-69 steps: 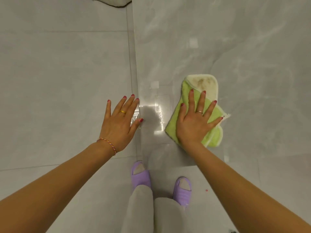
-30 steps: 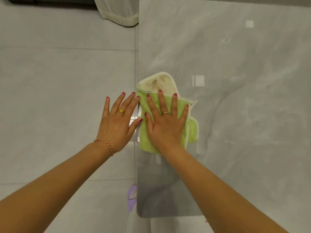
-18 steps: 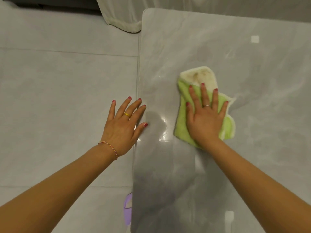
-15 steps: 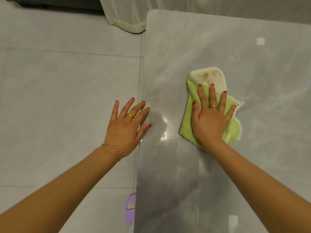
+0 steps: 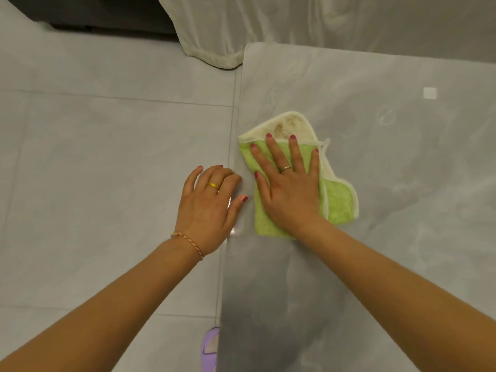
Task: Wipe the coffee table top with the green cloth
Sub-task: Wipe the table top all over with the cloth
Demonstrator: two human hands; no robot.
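The soft green cloth with cream trim [image 5: 341, 202] has slid back left to the glossy grey marble table's [image 5: 375, 162] edge under the flat, spread right hand [image 5: 290, 189], the left hand [image 5: 208, 208] curling open at the rim.

A home living room: glossy coffee table [image 5: 375, 84], floor tiles [image 5: 107, 157], curtain [image 5: 214, 36]

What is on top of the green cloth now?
The right hand lies flat on the green cloth. A stained cream flap shows beyond the fingers. The cloth under the palm is hidden.

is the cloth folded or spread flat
Folded. The cloth shows a cream, stained layer past the fingertips and overlapping green layers with trimmed edges by the right hand, which presses it flat on the table.
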